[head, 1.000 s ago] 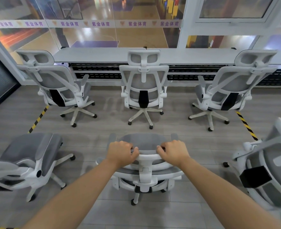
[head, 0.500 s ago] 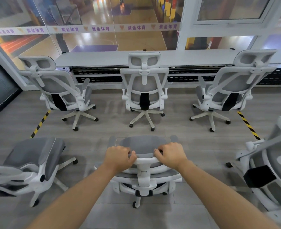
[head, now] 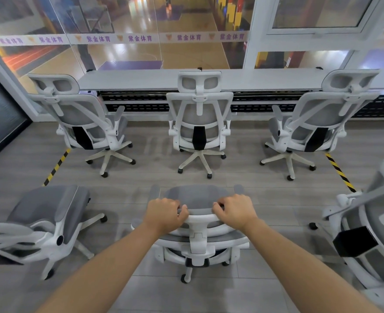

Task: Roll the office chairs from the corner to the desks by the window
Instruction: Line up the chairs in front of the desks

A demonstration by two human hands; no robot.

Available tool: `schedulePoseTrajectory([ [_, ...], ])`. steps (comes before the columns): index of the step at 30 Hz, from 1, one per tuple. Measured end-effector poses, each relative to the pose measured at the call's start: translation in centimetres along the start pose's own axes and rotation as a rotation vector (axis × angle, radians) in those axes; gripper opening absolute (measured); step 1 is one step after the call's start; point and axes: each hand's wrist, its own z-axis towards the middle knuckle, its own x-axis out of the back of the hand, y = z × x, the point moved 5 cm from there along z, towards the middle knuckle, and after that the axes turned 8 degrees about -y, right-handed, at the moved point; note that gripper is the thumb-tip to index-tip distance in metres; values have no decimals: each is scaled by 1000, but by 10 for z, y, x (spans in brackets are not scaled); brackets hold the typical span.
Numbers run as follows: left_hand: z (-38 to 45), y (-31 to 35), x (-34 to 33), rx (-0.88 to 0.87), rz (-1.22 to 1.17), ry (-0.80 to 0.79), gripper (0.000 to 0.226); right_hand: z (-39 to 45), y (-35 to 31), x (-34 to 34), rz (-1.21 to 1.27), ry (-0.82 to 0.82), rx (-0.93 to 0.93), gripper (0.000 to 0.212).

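While you stand behind the near chair (head: 197,224), both your hands sit on its headrest (head: 199,216). Your left hand (head: 165,213) has its grip curled over the top edge of the headrest on the left, knuckles up, fingers wrapped down the far side. Your right hand (head: 236,210) has the same curled grip on the right end of that edge. Between the two hands a short run of white rim shows. This chair stands on the grey floor (head: 265,188), well short of the surface (head: 254,79) by the window (head: 141,41), its seat facing that way.

Three more chairs stand in a row at the surface with their backs to you: the left chair (head: 82,123), turned a little to the right, the middle chair (head: 199,120), square on and straight ahead of the one you hold, and the right chair (head: 315,123), turned a little to the left. Another chair (head: 39,222) sits near your left arm, its seat pointing away, and one more (head: 371,233) stands tilted at the right edge. Yellow-and-black tape (head: 56,167) marks the floor on the left, and a second strip (head: 340,172) on the right.
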Motion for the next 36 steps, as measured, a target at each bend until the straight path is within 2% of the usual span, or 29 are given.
schedulePoseTrajectory([
  [36, -1, -28, 4, -23, -20, 80, 45, 17, -23, -10, -3, 13, 26, 54],
])
